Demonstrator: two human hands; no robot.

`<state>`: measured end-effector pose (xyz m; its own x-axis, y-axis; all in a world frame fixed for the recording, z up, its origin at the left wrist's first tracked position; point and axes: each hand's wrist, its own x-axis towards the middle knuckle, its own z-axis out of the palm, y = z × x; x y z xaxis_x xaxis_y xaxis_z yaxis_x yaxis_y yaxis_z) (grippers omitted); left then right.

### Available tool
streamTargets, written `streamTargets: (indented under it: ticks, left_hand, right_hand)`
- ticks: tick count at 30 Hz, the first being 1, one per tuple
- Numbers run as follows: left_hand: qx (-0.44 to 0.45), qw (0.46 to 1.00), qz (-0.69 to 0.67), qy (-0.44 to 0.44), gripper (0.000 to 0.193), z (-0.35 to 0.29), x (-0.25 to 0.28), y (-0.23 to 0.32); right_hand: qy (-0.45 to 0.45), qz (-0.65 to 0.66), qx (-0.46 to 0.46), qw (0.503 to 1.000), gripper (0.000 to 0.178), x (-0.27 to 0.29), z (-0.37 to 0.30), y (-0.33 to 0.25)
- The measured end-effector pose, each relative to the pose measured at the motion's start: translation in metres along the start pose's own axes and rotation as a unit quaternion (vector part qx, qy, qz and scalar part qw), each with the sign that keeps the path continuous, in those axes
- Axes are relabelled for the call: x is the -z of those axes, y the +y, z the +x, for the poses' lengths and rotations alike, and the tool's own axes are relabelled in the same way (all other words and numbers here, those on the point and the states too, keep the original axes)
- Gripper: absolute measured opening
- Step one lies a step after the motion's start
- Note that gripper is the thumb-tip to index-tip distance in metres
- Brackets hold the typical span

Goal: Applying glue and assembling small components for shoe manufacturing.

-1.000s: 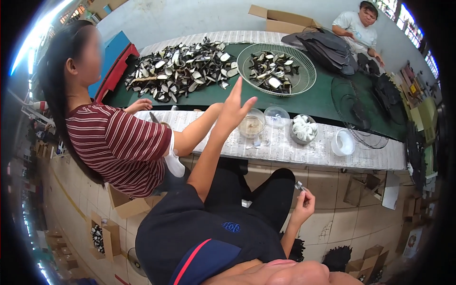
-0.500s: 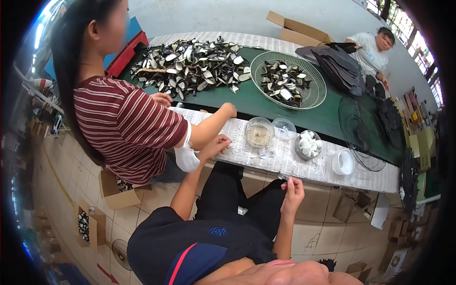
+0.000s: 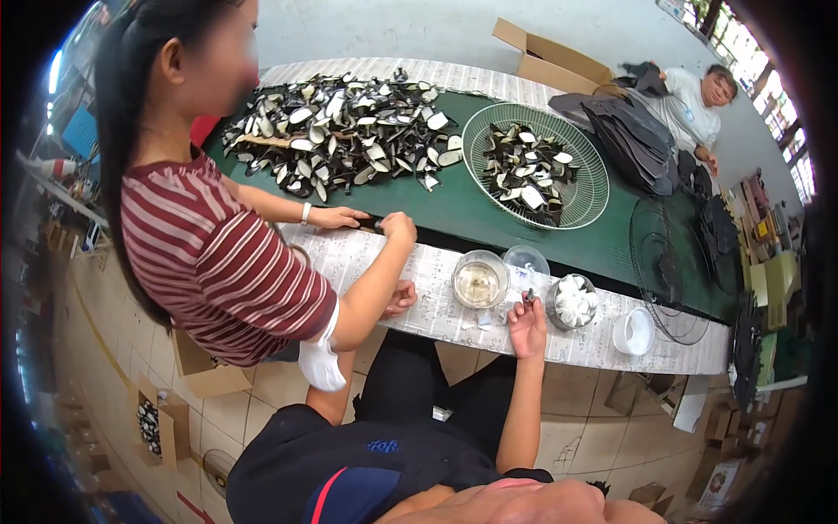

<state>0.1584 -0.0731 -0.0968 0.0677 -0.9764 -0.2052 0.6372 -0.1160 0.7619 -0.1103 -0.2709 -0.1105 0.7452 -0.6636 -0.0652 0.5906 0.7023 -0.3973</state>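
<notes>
The right hand (image 3: 526, 332) pinches a small metallic piece (image 3: 529, 297) above the desk's (image 3: 438, 313) near edge, beside the bowl (image 3: 576, 326) of white wads. The left hand (image 3: 401, 299) curls loosely by that edge; whether it holds anything, I cannot tell.

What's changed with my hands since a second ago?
Your right hand moved forward over the paper-covered table, still holding a small grey object. Your left hand, raised earlier, came down near the table's front edge. The round wire basket stayed put.
</notes>
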Motion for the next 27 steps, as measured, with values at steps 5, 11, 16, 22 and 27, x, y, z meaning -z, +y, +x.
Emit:
streamTargets:
  ticks: [5, 11, 16, 22, 27]
  left_hand:
    - [-0.011, 0.993, 0.111, 0.035, 0.022, -0.004, -0.019, 0.013]
    - [-0.031, 0.967, 0.24, 0.079, 0.023, 0.019, -0.048, 0.023]
    - [-0.222, 0.893, 0.237, 0.313, 0.023, 0.094, -0.02, 0.062]
    - [-0.283, 0.509, 0.612, 0.535, 0.034, 0.153, 0.09, 0.141]
    - [-0.218, 0.498, 0.704, 0.456, 0.038, 0.186, 0.071, 0.113]
  right_hand:
    - [0.013, -0.007, -0.031, 0.999, 0.018, 0.009, 0.0, -0.001]
    - [0.016, -0.025, -0.016, 0.999, 0.019, 0.012, -0.004, -0.012]
    - [0.011, -0.006, -0.034, 0.999, 0.016, 0.01, -0.003, -0.009]
    - [-0.01, -0.006, -0.06, 0.998, 0.013, -0.014, 0.008, 0.001]
    - [0.005, -0.001, -0.055, 0.998, 0.012, -0.003, -0.001, -0.011]
